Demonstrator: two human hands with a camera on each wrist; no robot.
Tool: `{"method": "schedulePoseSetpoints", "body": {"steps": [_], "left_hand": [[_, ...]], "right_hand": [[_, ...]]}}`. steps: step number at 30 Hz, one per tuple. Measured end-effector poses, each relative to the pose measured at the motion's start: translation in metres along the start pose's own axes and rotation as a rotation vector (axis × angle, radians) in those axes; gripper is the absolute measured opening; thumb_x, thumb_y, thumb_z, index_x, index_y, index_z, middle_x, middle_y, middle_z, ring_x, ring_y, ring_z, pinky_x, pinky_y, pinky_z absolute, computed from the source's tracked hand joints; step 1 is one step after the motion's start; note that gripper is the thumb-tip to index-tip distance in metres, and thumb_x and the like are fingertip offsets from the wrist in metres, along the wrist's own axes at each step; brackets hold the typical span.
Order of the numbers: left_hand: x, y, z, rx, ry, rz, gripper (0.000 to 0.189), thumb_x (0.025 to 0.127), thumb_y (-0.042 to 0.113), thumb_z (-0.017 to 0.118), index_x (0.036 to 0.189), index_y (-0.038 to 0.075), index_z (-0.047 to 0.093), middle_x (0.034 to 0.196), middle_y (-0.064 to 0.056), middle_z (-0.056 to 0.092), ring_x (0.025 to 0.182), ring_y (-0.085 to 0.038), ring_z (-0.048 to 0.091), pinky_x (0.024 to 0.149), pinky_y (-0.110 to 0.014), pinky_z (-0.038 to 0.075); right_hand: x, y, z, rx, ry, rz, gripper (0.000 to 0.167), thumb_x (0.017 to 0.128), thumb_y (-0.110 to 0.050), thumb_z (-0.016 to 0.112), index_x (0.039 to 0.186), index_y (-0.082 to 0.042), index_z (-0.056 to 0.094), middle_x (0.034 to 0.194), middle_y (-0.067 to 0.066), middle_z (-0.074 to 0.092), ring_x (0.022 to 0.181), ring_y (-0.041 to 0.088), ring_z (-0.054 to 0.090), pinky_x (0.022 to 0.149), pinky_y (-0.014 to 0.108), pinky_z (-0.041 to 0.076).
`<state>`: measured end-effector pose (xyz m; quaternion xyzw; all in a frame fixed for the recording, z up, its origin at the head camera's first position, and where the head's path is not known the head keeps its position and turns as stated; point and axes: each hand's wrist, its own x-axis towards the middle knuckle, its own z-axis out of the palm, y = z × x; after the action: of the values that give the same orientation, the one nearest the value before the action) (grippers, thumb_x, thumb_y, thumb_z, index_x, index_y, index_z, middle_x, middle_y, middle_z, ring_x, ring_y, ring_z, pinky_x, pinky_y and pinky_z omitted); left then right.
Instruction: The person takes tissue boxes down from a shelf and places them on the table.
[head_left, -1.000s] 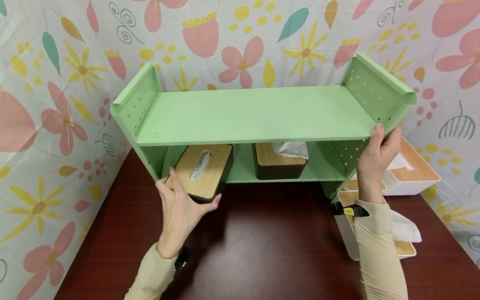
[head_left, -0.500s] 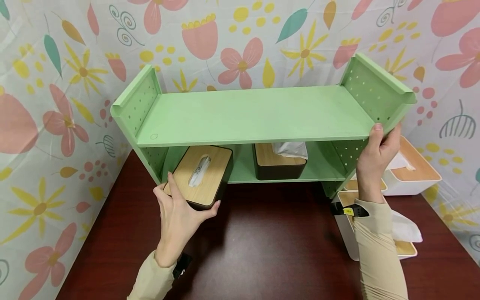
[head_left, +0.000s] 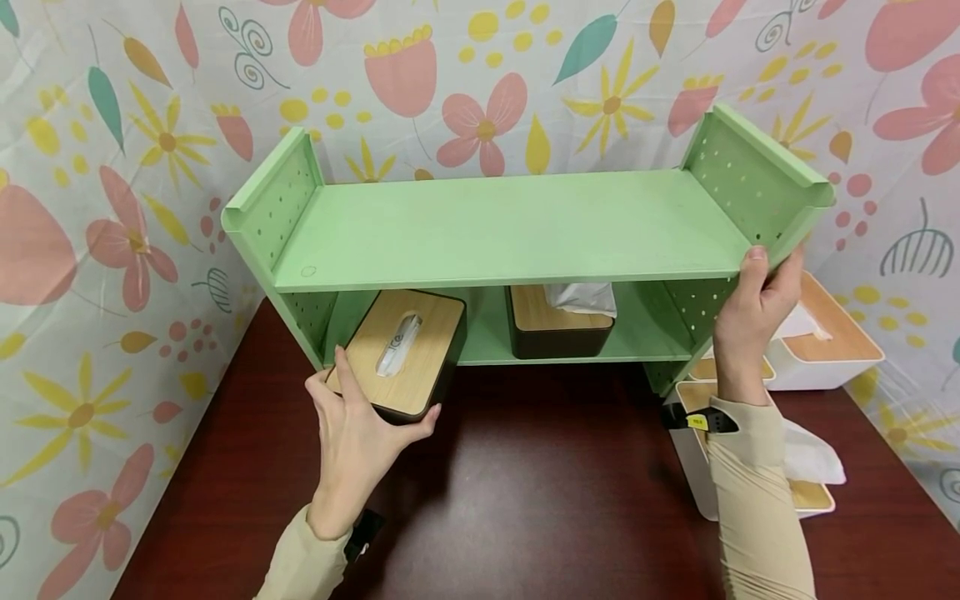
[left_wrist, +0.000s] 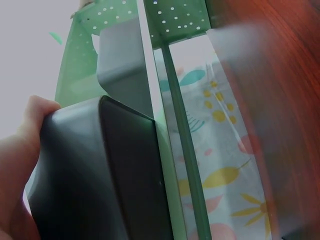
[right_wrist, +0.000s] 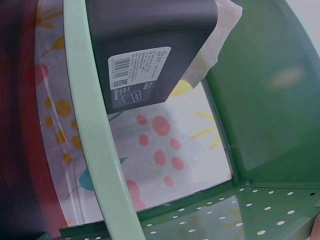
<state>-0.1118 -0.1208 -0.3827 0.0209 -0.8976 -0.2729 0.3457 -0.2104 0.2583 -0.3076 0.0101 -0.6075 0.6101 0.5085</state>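
Note:
My left hand (head_left: pixel 358 442) grips the near end of a tissue box (head_left: pixel 396 350) with a wood-look lid and dark sides. The box sits at an angle on the lower shelf of a green shelf unit (head_left: pixel 517 233), its near end jutting past the front edge. In the left wrist view its dark underside (left_wrist: pixel 135 175) shows beyond the shelf lip. My right hand (head_left: pixel 753 312) holds the unit's right side panel, thumb on the front edge. A second dark tissue box (head_left: pixel 562 333) stands on the lower shelf, right of middle, with a tissue pack poking from its top.
White tissue boxes with wood-look lids, one of them at the back right (head_left: pixel 825 367) and one nearer (head_left: pixel 693 467), stand on the dark red table (head_left: pixel 540 500) beside the unit. Behind everything hangs a flowered cloth (head_left: pixel 480 83).
The left tissue box has come slightly toward me and turned a little, with my left hand on it. My right hand and the shelf unit stay put.

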Motion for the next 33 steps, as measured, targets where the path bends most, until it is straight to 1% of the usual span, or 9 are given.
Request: {"method": "schedulePoseSetpoints", "body": {"steps": [4, 6, 10, 15, 24, 26, 30, 31, 33], "left_hand": [[0.000, 0.000, -0.001, 0.001, -0.010, -0.012, 0.133, 0.045, 0.054, 0.088, 0.146, -0.009, 0.029, 0.113, -0.027, 0.035, 0.098, -0.038, 0.045, 0.080, -0.051, 0.051], [-0.001, 0.001, -0.002, 0.004, -0.018, -0.020, 0.133, 0.045, 0.055, 0.088, 0.146, -0.009, 0.030, 0.114, -0.027, 0.035, 0.098, -0.038, 0.046, 0.080, -0.051, 0.051], [-0.002, 0.001, -0.004, 0.007, -0.025, -0.027, 0.132, 0.044, 0.055, 0.088, 0.145, -0.009, 0.031, 0.114, -0.026, 0.034, 0.096, -0.039, 0.047, 0.080, -0.051, 0.050], [-0.005, -0.001, -0.006, 0.004, -0.020, -0.016, 0.132, 0.044, 0.054, 0.088, 0.145, -0.010, 0.031, 0.113, -0.025, 0.034, 0.096, -0.038, 0.046, 0.081, -0.051, 0.050], [-0.012, -0.004, -0.011, -0.008, -0.021, -0.008, 0.133, 0.043, 0.053, 0.088, 0.145, -0.009, 0.030, 0.113, -0.025, 0.034, 0.097, -0.037, 0.046, 0.080, -0.050, 0.050], [-0.013, -0.004, -0.013, -0.014, -0.008, 0.005, 0.132, 0.043, 0.052, 0.088, 0.146, -0.008, 0.030, 0.113, -0.026, 0.034, 0.097, -0.037, 0.046, 0.080, -0.050, 0.049], [-0.018, -0.005, -0.016, -0.020, 0.026, 0.030, 0.131, 0.043, 0.050, 0.088, 0.147, -0.006, 0.029, 0.113, -0.027, 0.035, 0.096, -0.036, 0.047, 0.080, -0.051, 0.049], [-0.019, -0.005, -0.017, -0.018, 0.031, 0.033, 0.131, 0.043, 0.049, 0.087, 0.147, -0.006, 0.029, 0.113, -0.027, 0.035, 0.096, -0.036, 0.047, 0.079, -0.052, 0.049], [-0.020, -0.004, -0.019, -0.016, 0.036, 0.029, 0.130, 0.043, 0.050, 0.087, 0.146, -0.005, 0.030, 0.113, -0.027, 0.036, 0.095, -0.036, 0.047, 0.078, -0.052, 0.049]], "right_hand": [[-0.002, -0.004, 0.001, 0.006, -0.016, -0.025, 0.032, 0.094, -0.006, 0.041, 0.119, -0.005, 0.061, 0.097, -0.003, 0.059, 0.096, 0.012, 0.053, 0.089, 0.024, 0.039], [-0.001, -0.004, 0.001, 0.012, -0.015, -0.019, 0.033, 0.094, -0.006, 0.041, 0.120, -0.004, 0.060, 0.099, -0.001, 0.060, 0.098, 0.013, 0.054, 0.089, 0.025, 0.039], [0.000, -0.004, 0.002, 0.039, 0.016, 0.045, 0.034, 0.093, -0.005, 0.040, 0.121, -0.004, 0.060, 0.103, 0.003, 0.061, 0.101, 0.015, 0.054, 0.091, 0.024, 0.039], [0.000, -0.003, 0.001, 0.020, 0.008, 0.032, 0.034, 0.093, -0.005, 0.041, 0.122, -0.003, 0.059, 0.104, 0.003, 0.061, 0.101, 0.015, 0.054, 0.091, 0.024, 0.039], [0.007, 0.022, -0.007, 0.001, -0.017, -0.035, 0.035, 0.094, -0.007, 0.042, 0.124, -0.006, 0.059, 0.105, 0.002, 0.062, 0.101, 0.015, 0.055, 0.091, 0.026, 0.040], [0.008, 0.023, -0.007, -0.002, -0.013, -0.025, 0.034, 0.094, -0.007, 0.042, 0.123, -0.007, 0.059, 0.104, 0.001, 0.062, 0.100, 0.014, 0.054, 0.090, 0.025, 0.040], [0.005, 0.013, -0.005, -0.015, -0.015, -0.019, 0.033, 0.094, -0.007, 0.041, 0.122, -0.006, 0.060, 0.099, -0.002, 0.060, 0.097, 0.012, 0.053, 0.089, 0.024, 0.039], [0.004, 0.009, -0.003, -0.005, -0.010, -0.004, 0.033, 0.094, -0.007, 0.041, 0.121, -0.006, 0.060, 0.099, -0.002, 0.059, 0.097, 0.012, 0.053, 0.089, 0.024, 0.038], [0.001, 0.002, -0.002, -0.003, -0.016, -0.011, 0.034, 0.094, -0.006, 0.041, 0.122, -0.005, 0.059, 0.099, -0.001, 0.060, 0.097, 0.013, 0.053, 0.089, 0.024, 0.039]]}}
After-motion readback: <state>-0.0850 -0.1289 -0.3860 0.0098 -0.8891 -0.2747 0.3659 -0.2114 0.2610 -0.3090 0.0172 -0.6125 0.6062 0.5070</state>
